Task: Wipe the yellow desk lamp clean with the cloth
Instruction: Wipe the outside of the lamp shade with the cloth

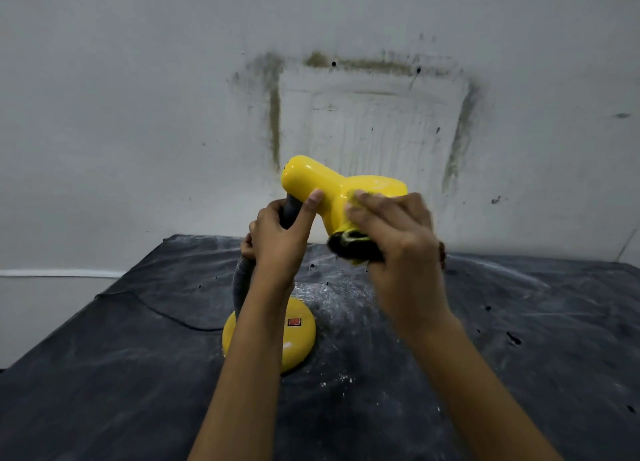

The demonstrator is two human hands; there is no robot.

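The yellow desk lamp stands on a dark table; its glossy head (313, 180) is raised in the middle of the view and its round base (296, 348) with a red switch sits below. My left hand (280, 238) grips the grey flexible neck just under the head, thumb resting on the yellow shell. My right hand (394, 232) presses a bunched dark cloth (353, 249) with yellowish patches against the head's right side. The hand looks blurred. My arms hide much of the neck.
The table is covered by a dusty black sheet (502, 339) with white powder marks. A black cord (166, 313) runs left from the lamp base. A stained grey wall (138, 114) stands right behind the table.
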